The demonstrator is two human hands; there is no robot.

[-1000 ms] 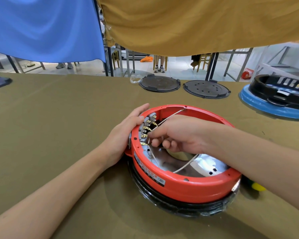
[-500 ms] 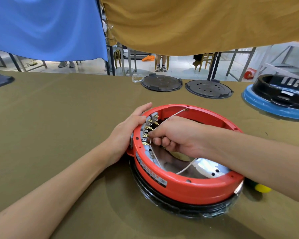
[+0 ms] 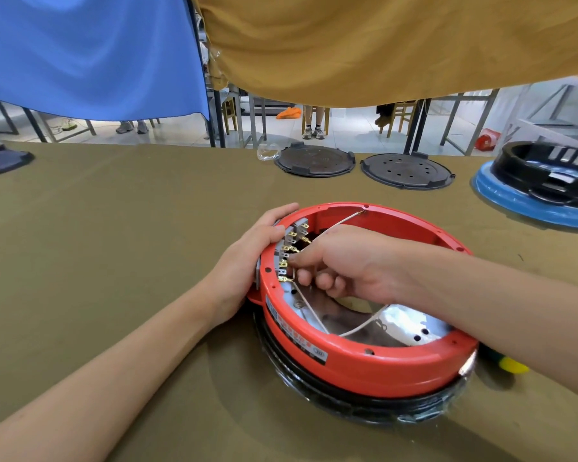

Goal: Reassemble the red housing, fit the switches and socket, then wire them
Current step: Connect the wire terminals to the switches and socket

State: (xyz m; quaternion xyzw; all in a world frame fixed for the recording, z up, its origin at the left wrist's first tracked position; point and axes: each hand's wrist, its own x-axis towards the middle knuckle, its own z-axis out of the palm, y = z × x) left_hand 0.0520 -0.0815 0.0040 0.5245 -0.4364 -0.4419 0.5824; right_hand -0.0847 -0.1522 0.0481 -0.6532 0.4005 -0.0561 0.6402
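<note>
While your left hand [image 3: 247, 258] is bracing the red housing [image 3: 364, 358] rim — fingers relaxed, flat against it — your right hand [image 3: 344, 261] fingers are pinching a white wire [image 3: 309, 306] at the switch terminals [image 3: 289, 253].

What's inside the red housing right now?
Inside the red housing: brass switch terminals, white wires, a shiny metal plate. The right hand pinching a wire covers the centre.

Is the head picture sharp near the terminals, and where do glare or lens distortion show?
Head view: the brass terminals by the right hand look fairly sharp; glare whitens the metal plate inside the red housing; the left hand is evenly lit; the far table edge bows from wide-angle distortion.
</note>
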